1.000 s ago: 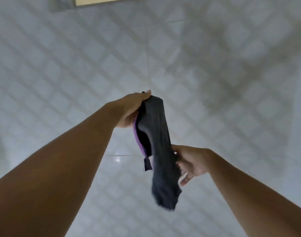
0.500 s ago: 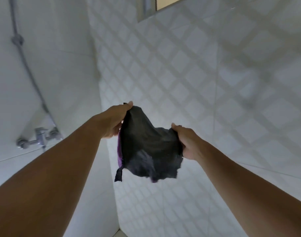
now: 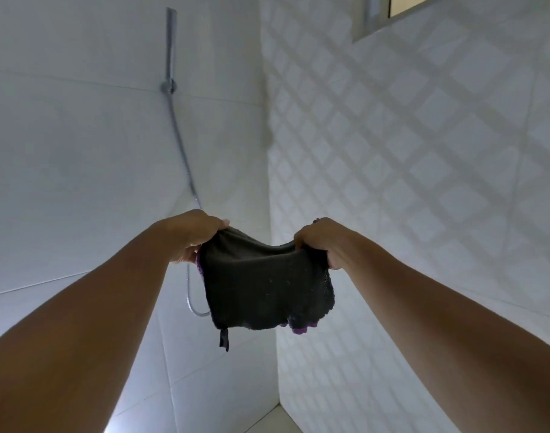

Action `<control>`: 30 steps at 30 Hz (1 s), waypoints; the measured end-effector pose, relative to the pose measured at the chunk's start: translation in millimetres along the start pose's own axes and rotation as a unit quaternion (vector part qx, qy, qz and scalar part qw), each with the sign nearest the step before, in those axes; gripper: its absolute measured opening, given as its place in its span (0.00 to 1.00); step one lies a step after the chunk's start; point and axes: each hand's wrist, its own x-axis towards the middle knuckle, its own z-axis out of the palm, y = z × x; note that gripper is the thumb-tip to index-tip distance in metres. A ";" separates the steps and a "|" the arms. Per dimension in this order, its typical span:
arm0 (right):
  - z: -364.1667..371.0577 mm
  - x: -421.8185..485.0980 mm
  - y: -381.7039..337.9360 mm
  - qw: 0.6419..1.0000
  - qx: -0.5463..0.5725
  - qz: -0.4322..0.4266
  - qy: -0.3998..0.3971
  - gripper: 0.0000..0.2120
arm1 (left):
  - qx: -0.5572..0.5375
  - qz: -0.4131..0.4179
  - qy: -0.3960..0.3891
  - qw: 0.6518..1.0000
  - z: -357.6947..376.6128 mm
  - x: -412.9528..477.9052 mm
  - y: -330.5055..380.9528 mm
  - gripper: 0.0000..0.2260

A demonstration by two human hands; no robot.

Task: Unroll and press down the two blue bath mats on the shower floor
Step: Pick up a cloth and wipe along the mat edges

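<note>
White shower walls (image 3: 80, 151) fill the frame; your left hand (image 3: 195, 237) and right hand (image 3: 322, 242) clench a dark grey cloth (image 3: 264, 282) by its upper corners. No blue mats show; unrolling seems unstarted.

matt fuzzy cloth (image 3: 264, 285), glossy tiles (image 3: 80, 167) — metal hose (image 3: 180, 145)

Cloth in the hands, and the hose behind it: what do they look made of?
Cloth: soft dark grey fabric, likely terry or microfibre; it sags, has fuzzy edges and purple nubs showing below. Hose: probably metal or metal-look; silvery and glossy.
</note>
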 end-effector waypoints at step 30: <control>188.6 61.4 -64.7 0.905 -0.308 -0.271 -0.113 0.13 | 0.204 -0.019 0.021 0.979 -146.7 -10.4 -127.0 0.17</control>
